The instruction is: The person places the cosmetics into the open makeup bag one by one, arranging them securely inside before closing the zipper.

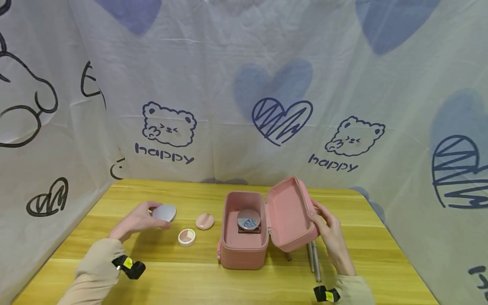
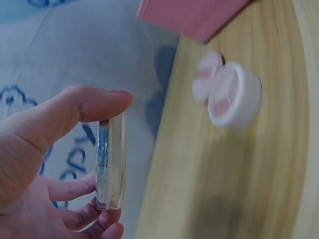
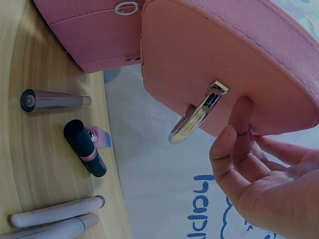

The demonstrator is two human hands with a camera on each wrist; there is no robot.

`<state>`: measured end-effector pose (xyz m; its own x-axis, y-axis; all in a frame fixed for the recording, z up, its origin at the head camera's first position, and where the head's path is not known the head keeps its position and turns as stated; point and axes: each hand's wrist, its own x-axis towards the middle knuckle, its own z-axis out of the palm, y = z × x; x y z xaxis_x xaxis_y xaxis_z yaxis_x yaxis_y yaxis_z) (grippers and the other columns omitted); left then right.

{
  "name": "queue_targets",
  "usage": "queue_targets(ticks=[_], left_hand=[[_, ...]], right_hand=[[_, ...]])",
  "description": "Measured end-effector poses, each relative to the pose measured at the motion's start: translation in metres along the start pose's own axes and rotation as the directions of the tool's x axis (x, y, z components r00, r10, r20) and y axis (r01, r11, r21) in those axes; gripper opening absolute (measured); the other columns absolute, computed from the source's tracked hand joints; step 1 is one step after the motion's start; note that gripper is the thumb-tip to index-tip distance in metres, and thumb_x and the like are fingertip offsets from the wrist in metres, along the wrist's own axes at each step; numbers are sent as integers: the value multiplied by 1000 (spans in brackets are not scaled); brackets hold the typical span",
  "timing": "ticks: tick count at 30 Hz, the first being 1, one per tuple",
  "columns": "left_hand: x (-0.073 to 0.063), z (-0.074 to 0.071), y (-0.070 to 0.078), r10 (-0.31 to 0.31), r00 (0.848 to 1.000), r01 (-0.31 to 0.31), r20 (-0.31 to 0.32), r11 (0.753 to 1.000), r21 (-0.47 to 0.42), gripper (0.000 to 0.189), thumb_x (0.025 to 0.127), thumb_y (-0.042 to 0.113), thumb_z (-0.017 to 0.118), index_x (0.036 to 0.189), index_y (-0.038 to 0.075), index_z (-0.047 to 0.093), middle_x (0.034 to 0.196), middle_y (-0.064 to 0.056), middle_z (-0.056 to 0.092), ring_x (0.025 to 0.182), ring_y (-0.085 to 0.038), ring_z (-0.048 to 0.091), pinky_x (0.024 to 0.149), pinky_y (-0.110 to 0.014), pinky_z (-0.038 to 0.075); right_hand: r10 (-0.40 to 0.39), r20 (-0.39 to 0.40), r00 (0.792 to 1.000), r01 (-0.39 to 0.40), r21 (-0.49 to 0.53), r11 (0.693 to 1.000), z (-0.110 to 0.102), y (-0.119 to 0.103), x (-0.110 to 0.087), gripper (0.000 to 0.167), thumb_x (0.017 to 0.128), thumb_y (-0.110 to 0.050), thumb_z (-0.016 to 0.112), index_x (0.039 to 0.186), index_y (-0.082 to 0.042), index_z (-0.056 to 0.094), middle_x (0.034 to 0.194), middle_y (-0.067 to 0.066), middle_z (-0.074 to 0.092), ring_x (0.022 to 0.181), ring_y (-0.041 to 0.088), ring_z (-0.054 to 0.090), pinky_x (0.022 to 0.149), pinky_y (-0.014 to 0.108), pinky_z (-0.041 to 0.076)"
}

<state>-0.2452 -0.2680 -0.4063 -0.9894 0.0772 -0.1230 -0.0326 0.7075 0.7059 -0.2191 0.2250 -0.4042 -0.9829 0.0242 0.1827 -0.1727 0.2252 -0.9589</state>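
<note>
My left hand (image 1: 142, 221) pinches a round, flat, silvery compact (image 1: 164, 212) by its edges, thumb against fingers, above the table's left side. Edge-on in the left wrist view, the compact (image 2: 112, 164) has a clear rim. An open pink makeup case (image 1: 244, 257) stands mid-table, holding a round shiny compact (image 1: 248, 219) over a dark flat item. My right hand (image 1: 331, 237) holds the case's tilted lid (image 1: 291, 218) by its right edge. In the right wrist view, the fingers touch the lid's outer face (image 3: 199, 59) beside its metal handle (image 3: 199, 117).
Left of the case lie a pink powder puff (image 1: 204, 221) and a small round makeup pan (image 1: 187, 237). To its right are slim tubes (image 1: 316, 260), a dark-capped tube (image 3: 55, 100), a black lipstick (image 3: 82, 142) and a small pinkish-blue bottle (image 3: 101, 137). A printed curtain (image 1: 225, 140) hangs behind.
</note>
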Motion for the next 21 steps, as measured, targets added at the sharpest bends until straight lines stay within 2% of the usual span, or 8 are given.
queue_targets(ticks=[6, 12, 15, 21], left_hand=[[2, 14, 31, 86, 996, -86, -7, 996, -26, 76, 69, 25, 88, 130, -8, 57, 112, -20, 64, 95, -25, 58, 75, -28, 47], [5, 21, 60, 183, 983, -182, 26, 983, -24, 73, 67, 21, 89, 127, -8, 60, 108, -18, 66, 90, -23, 58, 73, -29, 47], [9, 24, 71, 222, 974, -222, 38, 975, -18, 71, 67, 19, 89, 126, -8, 61, 109, -19, 67, 89, -23, 58, 73, -29, 48], [17, 28, 91, 287, 956, -289, 52, 957, 29, 81, 67, 20, 90, 133, -11, 57, 123, -26, 65, 97, -27, 62, 78, -30, 50]], right_hand=[[1, 3, 1000, -1, -1, 1000, 0, 0, -1, 48, 104, -23, 53, 149, -5, 46, 116, -5, 60, 96, 0, 64, 81, 17, 54], [-7, 1, 1000, 7, 1, 1000, 0, 1, -1, 48, 105, -23, 53, 149, -5, 46, 116, -9, 60, 97, -1, 64, 81, 17, 54], [-5, 1, 1000, 5, -2, 1000, 0, 2, -1, 49, 105, -23, 53, 149, -5, 46, 117, -8, 60, 98, -1, 63, 81, 17, 54], [-6, -2, 1000, 6, -9, 1000, 0, 1, 0, 49, 105, -24, 52, 149, -4, 46, 117, -5, 61, 97, -1, 63, 81, 16, 53]])
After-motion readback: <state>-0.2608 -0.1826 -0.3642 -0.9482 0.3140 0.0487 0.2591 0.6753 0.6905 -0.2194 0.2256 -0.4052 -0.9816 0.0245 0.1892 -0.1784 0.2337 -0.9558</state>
